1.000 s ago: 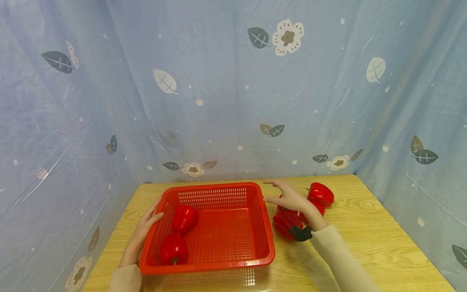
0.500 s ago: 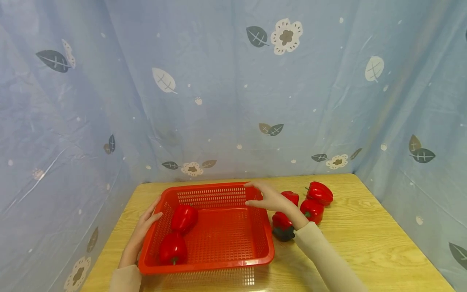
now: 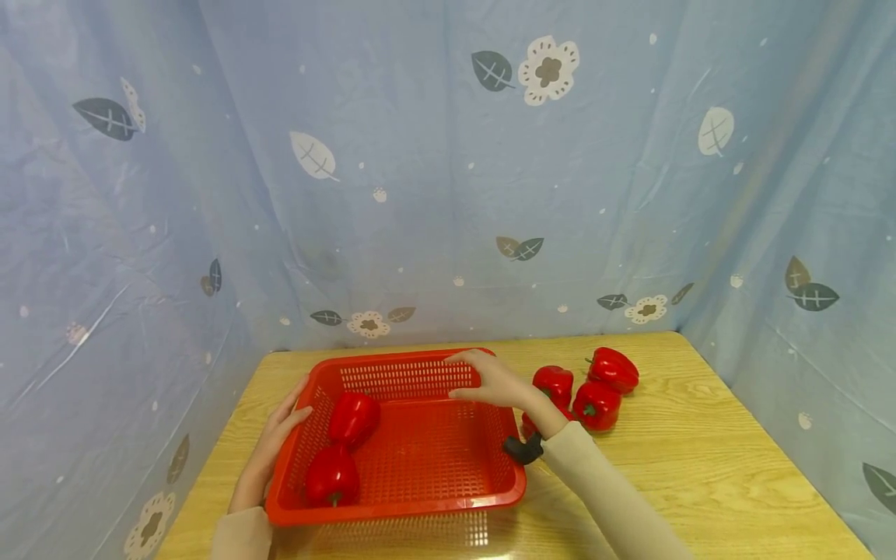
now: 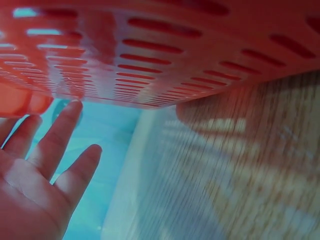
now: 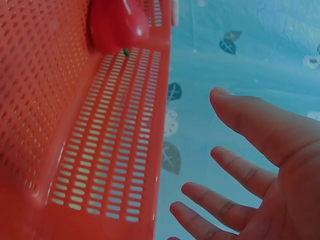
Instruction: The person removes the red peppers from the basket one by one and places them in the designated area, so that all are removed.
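Observation:
A red plastic basket (image 3: 420, 514) with slotted walls stands on the table. Two red bell peppers, a rear one (image 3: 353, 419) and a front one (image 3: 332, 476), lie along its left side. My left hand (image 3: 269, 443) is at the basket's left wall, fingers outside and thumb near the rim; the left wrist view shows them straight and spread. My right hand (image 3: 493, 381) is over the right end of the basket, fingers spread and bent slightly, holding nothing. In the right wrist view a bell pepper (image 5: 117, 25) shows inside the basket, beyond the hand.
Right of the basket several more bell peppers (image 3: 597, 404) lie clustered on the wooden table (image 3: 700, 467). My right forearm and a black wrist camera (image 3: 523, 449) partly hide one. Blue patterned curtains (image 3: 392, 257) enclose the table at the back and sides.
My right hand has moved left, from beside the basket's right rim to over its interior, uncovering peppers on the table. The left hand and the basket have stayed put.

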A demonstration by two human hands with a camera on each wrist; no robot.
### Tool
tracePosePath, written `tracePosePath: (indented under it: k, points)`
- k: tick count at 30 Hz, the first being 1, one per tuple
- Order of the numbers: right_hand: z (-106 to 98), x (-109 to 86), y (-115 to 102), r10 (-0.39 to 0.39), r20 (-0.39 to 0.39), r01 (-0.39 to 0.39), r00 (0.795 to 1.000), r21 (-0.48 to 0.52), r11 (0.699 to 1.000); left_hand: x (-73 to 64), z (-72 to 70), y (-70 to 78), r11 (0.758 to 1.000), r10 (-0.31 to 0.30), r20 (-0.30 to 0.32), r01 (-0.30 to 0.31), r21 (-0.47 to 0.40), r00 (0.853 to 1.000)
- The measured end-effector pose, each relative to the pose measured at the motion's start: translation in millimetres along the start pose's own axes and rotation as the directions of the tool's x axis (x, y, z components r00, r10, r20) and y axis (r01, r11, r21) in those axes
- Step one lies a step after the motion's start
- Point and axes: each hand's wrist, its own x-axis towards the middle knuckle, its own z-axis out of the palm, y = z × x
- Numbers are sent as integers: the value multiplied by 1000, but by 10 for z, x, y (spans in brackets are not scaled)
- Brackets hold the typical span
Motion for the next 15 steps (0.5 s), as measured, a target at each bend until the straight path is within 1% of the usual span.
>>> tracePosePath:
  k: [7,10,15]
  points:
    - [68,96,-118,-2,34,2,999,-2,1000,2,-2,-9,1000,4,0,-4,-5,1000]
    - [110,148,-159,2,52,-2,999,-9,1000,-5,8,6,1000,-11,-8,11,-7,1000]
    - [186,235,-212,15,80,-14,997,-20,1000,-24,31,32,999,-46,-45,46,3,998]
